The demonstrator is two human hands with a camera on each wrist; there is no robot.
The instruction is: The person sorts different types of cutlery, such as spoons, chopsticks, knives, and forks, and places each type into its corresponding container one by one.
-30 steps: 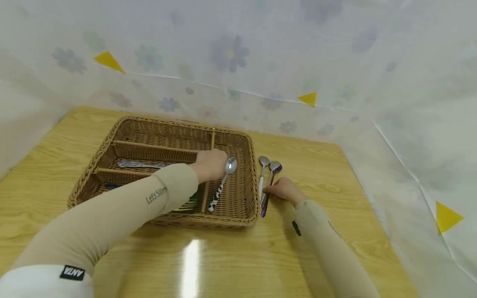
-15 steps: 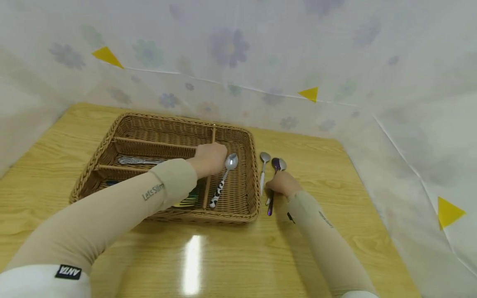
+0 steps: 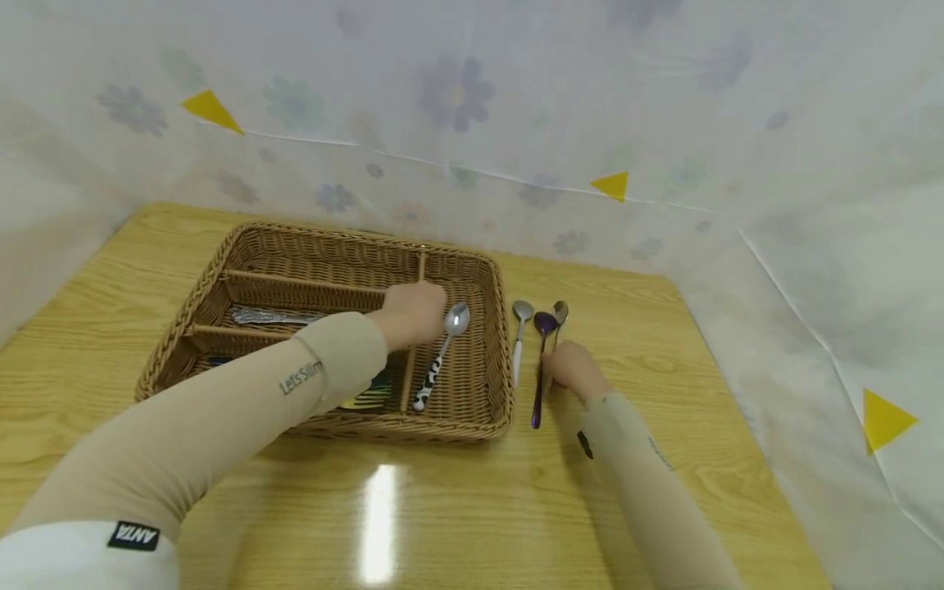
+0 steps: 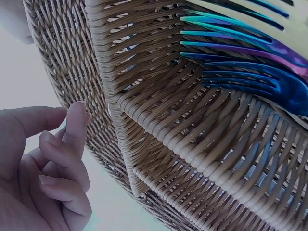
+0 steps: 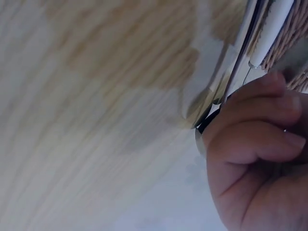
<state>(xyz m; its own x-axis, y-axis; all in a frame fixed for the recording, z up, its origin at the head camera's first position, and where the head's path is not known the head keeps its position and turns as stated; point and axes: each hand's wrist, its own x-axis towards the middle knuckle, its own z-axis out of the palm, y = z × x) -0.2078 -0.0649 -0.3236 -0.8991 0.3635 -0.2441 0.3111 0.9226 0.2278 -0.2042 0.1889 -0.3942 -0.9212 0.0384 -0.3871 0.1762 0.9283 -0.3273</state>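
Observation:
In the head view my right hand [image 3: 575, 370] grips the handle of a brownish metal spoon [image 3: 560, 311] on the wood-look table, right of the wicker basket. Just left of it lies a dark purple spoon [image 3: 545, 324], then a white-handled spoon [image 3: 518, 348] close to the basket wall. The right wrist view shows this hand's curled fingers partly covering the spoon bowls. My left hand [image 3: 415, 313] hovers by the divider of the wicker basket [image 3: 472, 434]; the left wrist view shows its fingers [image 4: 67, 163] loosely curled with nothing between them. A spoon with a black-and-white handle [image 3: 429, 383] leans in the right compartment.
Clear-wrapped cutlery [image 3: 269, 316] lies in the basket's middle compartment. Forks in blue and rainbow metal [image 4: 240, 77] fill the front one, partly hidden by the left sleeve. A white flowered sheet [image 3: 457, 164] borders the table at the back and sides.
The brownish spoon was left of the purple one; my right hand has brought it to the right side, and the purple spoon now lies apart. My left hand has barely moved.

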